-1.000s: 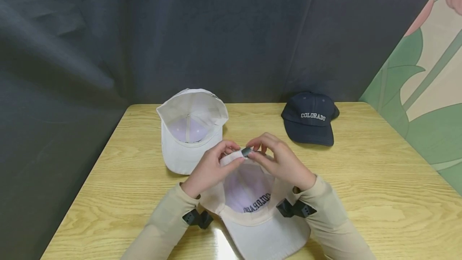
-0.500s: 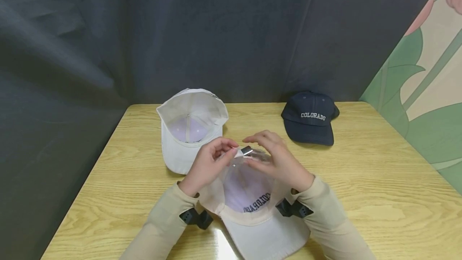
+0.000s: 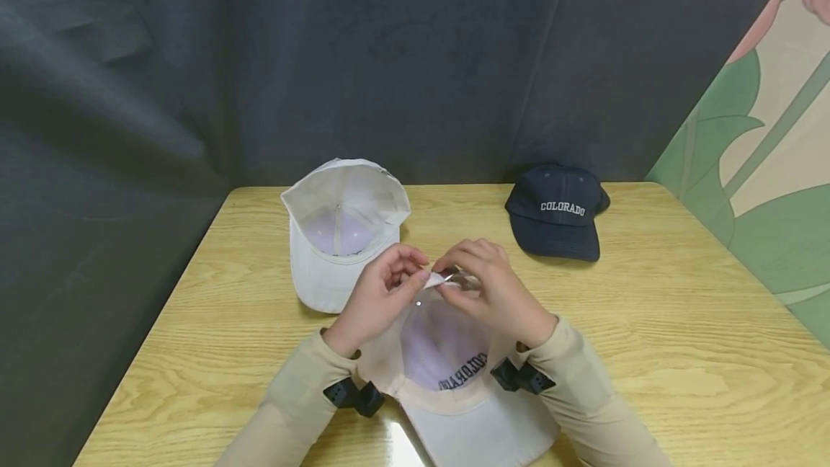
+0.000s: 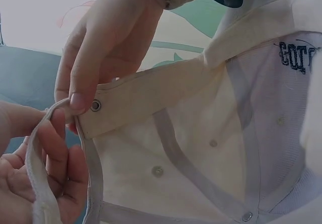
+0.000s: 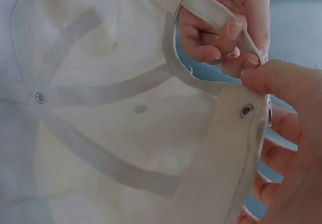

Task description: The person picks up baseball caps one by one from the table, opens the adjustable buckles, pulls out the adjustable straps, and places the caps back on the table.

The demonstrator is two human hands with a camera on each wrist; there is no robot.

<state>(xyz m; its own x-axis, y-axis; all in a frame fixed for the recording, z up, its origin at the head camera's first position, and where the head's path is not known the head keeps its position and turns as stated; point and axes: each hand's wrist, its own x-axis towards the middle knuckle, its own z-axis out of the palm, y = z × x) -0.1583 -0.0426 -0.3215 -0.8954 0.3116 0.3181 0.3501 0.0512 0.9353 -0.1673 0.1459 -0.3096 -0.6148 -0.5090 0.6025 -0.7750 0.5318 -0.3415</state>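
A pale cap (image 3: pixel 483 427) lies with its opening up in the head view, mirrored COLORADO stitching showing inside. At its back edge, my left hand (image 3: pixel 376 298) pinches the fabric strap (image 5: pixel 209 10). My right hand (image 3: pixel 496 294) pinches the cap's rear band beside it, thumb on the inner side near a metal eyelet (image 5: pixel 246 110). Between the fingertips a metal buckle (image 3: pixel 449 278) shows edge-on, partly hidden. The left wrist view has the strap running through the left fingers (image 4: pixel 53 148), meeting the right fingertips.
A second white cap (image 3: pixel 324 272) sits opening-up at the back left, close to the left hand. A navy COLORADO cap (image 3: pixel 554 215) stands at the back right. Dark curtain (image 3: pixel 402 63) hangs behind the wooden table (image 3: pixel 681 352).
My right fingers spread off the buckle half a second ago and now close in on it again. The buckle has turned from flat to edge-on. The left hand keeps its hold on the strap.
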